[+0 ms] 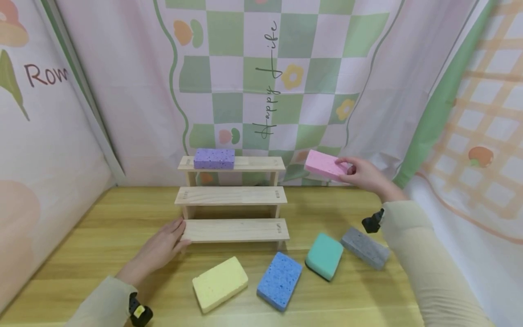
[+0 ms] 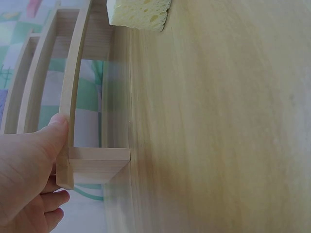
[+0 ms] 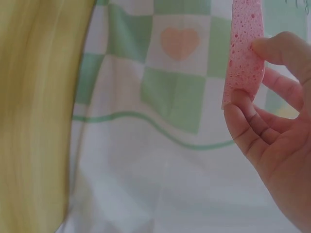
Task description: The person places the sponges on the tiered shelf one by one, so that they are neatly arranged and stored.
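A pink sponge [image 1: 324, 165] is up in the air to the right of the three-step wooden shelf [image 1: 234, 230]. My right hand [image 1: 363, 174] pinches it at its right end; the right wrist view shows the thumb and fingers around the porous sponge [image 3: 244, 53]. At the shelf's lowest step, my left hand [image 1: 161, 245] grips the left end. The left wrist view has the thumb [image 2: 58, 127] on the step's front edge, with the other fingers curled behind it. On the top step a purple sponge [image 1: 214, 159] lies toward the left.
In front of the shelf lie a yellow sponge [image 1: 220, 284] and a blue sponge [image 1: 279, 281]. Farther right are a green sponge [image 1: 324, 255] and a grey sponge [image 1: 365, 248], below my right forearm. A checked curtain [image 1: 261, 77] hangs behind the wooden table [image 1: 102, 227].
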`<state>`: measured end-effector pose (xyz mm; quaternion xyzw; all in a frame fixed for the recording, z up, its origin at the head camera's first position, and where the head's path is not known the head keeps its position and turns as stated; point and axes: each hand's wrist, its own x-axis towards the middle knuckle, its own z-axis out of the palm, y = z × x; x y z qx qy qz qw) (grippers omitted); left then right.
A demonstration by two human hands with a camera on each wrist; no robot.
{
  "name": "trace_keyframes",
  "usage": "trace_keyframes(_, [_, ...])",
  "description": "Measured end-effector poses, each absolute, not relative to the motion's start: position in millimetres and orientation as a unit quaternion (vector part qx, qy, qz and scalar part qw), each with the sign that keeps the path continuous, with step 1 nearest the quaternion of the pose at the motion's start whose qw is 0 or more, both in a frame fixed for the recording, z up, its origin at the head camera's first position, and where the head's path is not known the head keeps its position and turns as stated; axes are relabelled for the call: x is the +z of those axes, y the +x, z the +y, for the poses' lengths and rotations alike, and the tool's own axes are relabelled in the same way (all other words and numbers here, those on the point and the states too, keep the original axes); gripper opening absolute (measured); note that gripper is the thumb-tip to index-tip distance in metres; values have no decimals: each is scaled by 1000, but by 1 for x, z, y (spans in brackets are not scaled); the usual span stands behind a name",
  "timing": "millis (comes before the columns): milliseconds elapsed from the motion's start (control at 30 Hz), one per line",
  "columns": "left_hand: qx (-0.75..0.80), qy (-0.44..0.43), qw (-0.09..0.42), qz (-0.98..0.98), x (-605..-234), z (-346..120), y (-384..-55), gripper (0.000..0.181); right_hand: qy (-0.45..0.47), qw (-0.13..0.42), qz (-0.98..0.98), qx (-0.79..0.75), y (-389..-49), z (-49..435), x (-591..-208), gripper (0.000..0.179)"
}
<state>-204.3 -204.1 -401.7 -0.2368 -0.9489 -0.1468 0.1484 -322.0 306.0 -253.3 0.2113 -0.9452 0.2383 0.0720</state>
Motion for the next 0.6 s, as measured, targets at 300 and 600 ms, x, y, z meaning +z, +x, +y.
trace_keyframes(300, [-147,-235,145,-950,-402,-204,-204,56,244,73,-938,236,-325,275,-242,40])
trace_keyframes(600, [-146,-237,147,-949,-401,-205,-205,56,269,76,-936,213,-336,246,-239,42])
